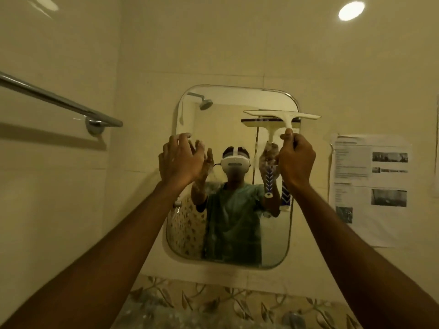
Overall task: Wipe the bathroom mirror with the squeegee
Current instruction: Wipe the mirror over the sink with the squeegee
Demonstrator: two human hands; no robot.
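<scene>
A rounded rectangular mirror [237,233] hangs on the cream tiled wall ahead of me. My right hand [297,160] grips the handle of a white squeegee [282,116], whose blade lies level across the mirror's upper right part and reaches past its right edge. The blue-patterned end of the handle hangs below my fist. My left hand [180,157] is raised before the mirror's upper left edge, fingers spread and curled, holding nothing. The glass reflects a person in a green shirt with a white headset, both hands and the squeegee.
A chrome towel bar [59,102] juts from the left wall. Printed paper sheets [370,186] are stuck to the wall right of the mirror. A leaf-patterned tile band [237,302] runs below it. A ceiling light [351,10] glows at top right.
</scene>
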